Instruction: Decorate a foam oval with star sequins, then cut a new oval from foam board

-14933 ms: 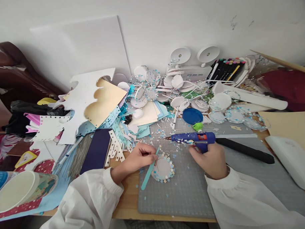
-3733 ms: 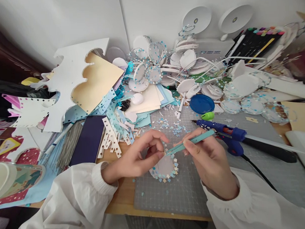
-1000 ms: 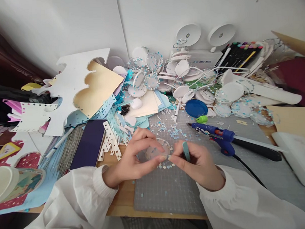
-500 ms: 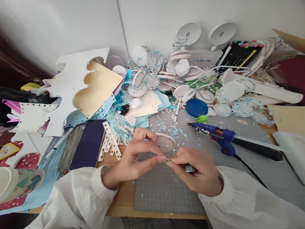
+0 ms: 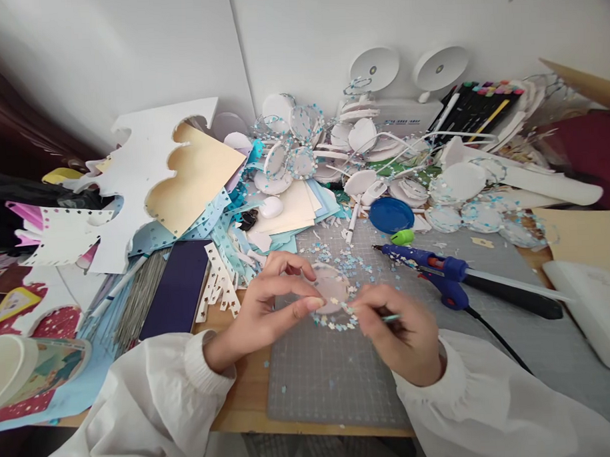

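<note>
A round pale disc [image 5: 331, 287], its edge trimmed with tiny white and blue stars, is between my two hands above the grey cutting mat [image 5: 335, 394]. My left hand [image 5: 277, 303] pinches the disc's left side with thumb and fingertips. On the right, my right hand [image 5: 398, 328] is closed with its fingertips at the star trim [image 5: 336, 324]; a thin teal-handled tool [image 5: 389, 317] sticks out between its fingers. Loose little stars [image 5: 353, 260] lie on the mat just behind the disc.
A blue glue gun [image 5: 436, 267] lies at right, its cord running toward me. Behind stand piled star-trimmed discs [image 5: 303, 162] and a blue lid [image 5: 391, 215]. At left are a dark phone [image 5: 177, 289], wire stems [image 5: 140, 297], cut paper and a cup [image 5: 34, 368].
The fingertips of my two hands have moved apart, my right hand shifting slightly right. The star trim along the disc's near edge now shows, and the teal tool has turned flatter.
</note>
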`<control>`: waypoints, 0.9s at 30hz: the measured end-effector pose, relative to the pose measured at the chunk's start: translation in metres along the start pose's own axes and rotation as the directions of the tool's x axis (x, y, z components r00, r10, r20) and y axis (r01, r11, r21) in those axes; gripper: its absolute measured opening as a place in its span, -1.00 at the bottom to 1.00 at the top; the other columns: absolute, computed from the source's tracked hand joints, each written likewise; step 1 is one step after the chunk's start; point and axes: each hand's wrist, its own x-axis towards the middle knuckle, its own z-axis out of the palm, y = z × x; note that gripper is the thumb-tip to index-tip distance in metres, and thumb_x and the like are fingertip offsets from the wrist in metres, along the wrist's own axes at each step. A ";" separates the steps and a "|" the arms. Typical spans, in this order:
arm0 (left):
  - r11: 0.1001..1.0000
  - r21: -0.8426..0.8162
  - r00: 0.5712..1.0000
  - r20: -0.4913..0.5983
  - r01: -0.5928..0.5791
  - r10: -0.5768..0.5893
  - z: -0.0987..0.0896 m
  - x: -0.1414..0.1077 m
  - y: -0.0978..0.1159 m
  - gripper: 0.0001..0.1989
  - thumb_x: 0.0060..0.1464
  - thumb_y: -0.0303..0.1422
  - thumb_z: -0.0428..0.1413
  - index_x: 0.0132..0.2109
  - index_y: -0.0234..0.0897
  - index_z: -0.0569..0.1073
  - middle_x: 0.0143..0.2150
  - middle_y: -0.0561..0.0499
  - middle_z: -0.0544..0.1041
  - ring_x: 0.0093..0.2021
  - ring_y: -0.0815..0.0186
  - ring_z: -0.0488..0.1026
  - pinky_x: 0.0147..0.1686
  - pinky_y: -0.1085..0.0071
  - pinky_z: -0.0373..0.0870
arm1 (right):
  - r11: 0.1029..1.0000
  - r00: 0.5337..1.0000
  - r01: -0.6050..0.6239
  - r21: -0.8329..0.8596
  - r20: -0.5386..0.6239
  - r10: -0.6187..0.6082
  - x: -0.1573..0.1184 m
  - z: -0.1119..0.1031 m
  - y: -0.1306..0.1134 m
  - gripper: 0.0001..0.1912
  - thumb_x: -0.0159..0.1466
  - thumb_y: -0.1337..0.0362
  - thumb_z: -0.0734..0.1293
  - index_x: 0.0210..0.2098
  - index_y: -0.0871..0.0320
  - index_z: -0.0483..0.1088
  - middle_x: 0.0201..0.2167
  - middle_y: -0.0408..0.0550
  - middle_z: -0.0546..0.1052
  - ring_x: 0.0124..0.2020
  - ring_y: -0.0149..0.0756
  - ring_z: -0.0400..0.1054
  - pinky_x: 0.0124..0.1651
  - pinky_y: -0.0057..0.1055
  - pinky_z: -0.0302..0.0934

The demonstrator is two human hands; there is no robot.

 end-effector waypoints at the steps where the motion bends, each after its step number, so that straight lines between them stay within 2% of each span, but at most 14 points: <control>1: 1.000 -0.015 1.000 -0.003 0.022 -0.022 0.000 0.001 0.001 -0.91 0.08 -0.35 0.16 -0.33 -0.19 0.57 -0.23 -0.06 0.43 -0.15 0.24 0.35 -0.11 0.26 0.28 | 0.996 0.998 -0.051 0.078 -0.043 0.054 0.000 0.000 0.001 -0.86 0.31 0.31 0.23 -0.39 0.10 0.36 -0.64 -0.20 0.31 -0.65 -0.47 0.11 -0.58 -0.45 -0.01; 4: 0.989 -0.090 0.993 -0.004 0.117 -0.118 0.000 0.002 0.003 -0.86 0.11 -0.34 0.13 -0.39 -0.26 0.51 -0.26 -0.04 0.40 -0.19 0.27 0.35 -0.15 0.30 0.26 | 0.917 0.967 -0.142 0.372 -0.144 0.208 0.005 0.000 0.000 -0.72 0.37 0.23 0.12 -0.42 0.10 0.35 -0.66 -0.21 0.27 -0.70 -0.48 0.05 -0.64 -0.46 -0.11; 6: 0.970 -0.148 0.981 0.007 0.193 -0.195 0.000 0.002 0.002 -0.80 0.14 -0.32 0.10 -0.43 -0.29 0.45 -0.27 -0.04 0.38 -0.21 0.29 0.33 -0.18 0.34 0.24 | 0.846 0.947 -0.159 0.509 -0.165 0.277 0.012 -0.001 -0.001 -0.67 0.36 0.20 0.09 -0.44 0.10 0.35 -0.59 -0.16 0.32 -0.65 -0.44 0.12 -0.61 -0.45 -0.02; 8: 0.950 -0.189 0.969 0.020 0.247 -0.248 0.000 0.002 -0.001 -0.74 0.15 -0.29 0.07 -0.47 -0.30 0.38 -0.29 -0.03 0.36 -0.24 0.30 0.32 -0.22 0.36 0.22 | 0.823 0.934 -0.167 0.542 -0.182 0.309 0.019 -0.004 0.000 -0.62 0.35 0.16 0.06 -0.48 0.10 0.37 -0.52 -0.09 0.35 -0.50 -0.35 0.25 -0.45 -0.37 0.15; 10: 0.941 -0.198 0.962 0.035 0.273 -0.272 -0.001 0.002 -0.003 -0.71 0.16 -0.28 0.05 -0.50 -0.30 0.33 -0.32 -0.02 0.35 -0.27 0.31 0.31 -0.24 0.37 0.21 | 0.827 0.922 -0.217 0.519 -0.169 0.348 0.023 -0.006 0.001 -0.53 0.34 0.09 0.03 -0.55 0.11 0.35 -0.55 -0.07 0.31 -0.44 -0.30 0.23 -0.32 -0.32 0.18; 14: 0.943 -0.150 0.953 0.099 0.298 -0.285 0.000 0.004 -0.001 -0.71 0.14 -0.28 0.06 -0.50 -0.31 0.32 -0.35 -0.02 0.35 -0.31 0.33 0.31 -0.28 0.40 0.21 | 0.734 0.877 -0.404 0.546 0.002 0.481 0.023 -0.006 0.004 -0.48 0.34 0.00 0.03 -0.62 0.11 0.25 -0.74 -0.22 0.06 -0.64 -0.40 0.00 -0.39 -0.35 0.13; 16: 0.949 -0.123 0.951 0.147 0.289 -0.271 0.001 0.005 0.001 -0.73 0.13 -0.28 0.07 -0.48 -0.32 0.35 -0.35 -0.02 0.37 -0.31 0.33 0.32 -0.30 0.41 0.23 | 0.699 0.869 -0.436 0.567 0.064 0.490 0.023 -0.003 0.004 -0.51 0.34 -0.01 0.06 -0.60 0.11 0.25 -0.75 -0.25 0.06 -0.66 -0.42 -0.01 -0.42 -0.37 0.12; 20: 0.966 -0.018 0.940 0.238 0.257 -0.246 0.005 0.001 0.001 -0.81 0.14 -0.31 0.06 -0.38 -0.31 0.41 -0.35 -0.03 0.41 -0.32 0.33 0.35 -0.29 0.41 0.26 | 0.708 0.900 -0.411 0.574 0.130 0.416 0.023 -0.001 0.003 -0.67 0.31 0.07 0.17 -0.47 0.12 0.33 -0.63 -0.18 0.33 -0.61 -0.42 0.11 -0.46 -0.41 0.10; 22: 0.972 0.051 0.944 0.232 0.229 -0.235 0.006 -0.002 -0.002 -0.88 0.13 -0.33 0.07 -0.26 -0.29 0.44 -0.29 -0.04 0.43 -0.25 0.29 0.36 -0.22 0.37 0.30 | 0.712 0.914 -0.388 0.585 0.146 0.379 0.023 -0.002 0.004 -0.78 0.29 0.15 0.22 -0.39 0.13 0.37 -0.55 -0.15 0.39 -0.58 -0.43 0.15 -0.46 -0.42 0.09; 24: 0.979 0.065 0.958 0.204 0.193 -0.202 0.006 -0.004 -0.004 -0.83 0.11 -0.34 0.09 -0.14 -0.26 0.43 -0.18 -0.08 0.42 -0.13 0.23 0.35 -0.10 0.31 0.30 | 0.721 0.924 -0.366 0.588 0.139 0.356 0.022 -0.003 0.006 -0.85 0.25 0.21 0.25 -0.34 0.13 0.40 -0.48 -0.14 0.40 -0.54 -0.43 0.20 -0.45 -0.42 0.10; 27: 0.984 -0.068 0.977 0.149 0.163 -0.152 0.004 -0.003 -0.006 -0.78 0.08 -0.33 0.14 -0.10 -0.24 0.42 -0.12 -0.10 0.41 -0.06 0.21 0.34 -0.02 0.27 0.26 | 0.737 0.929 -0.360 0.572 0.148 0.339 0.020 -0.004 0.007 -0.88 0.21 0.24 0.27 -0.36 0.13 0.42 -0.42 -0.12 0.38 -0.51 -0.41 0.22 -0.45 -0.41 0.12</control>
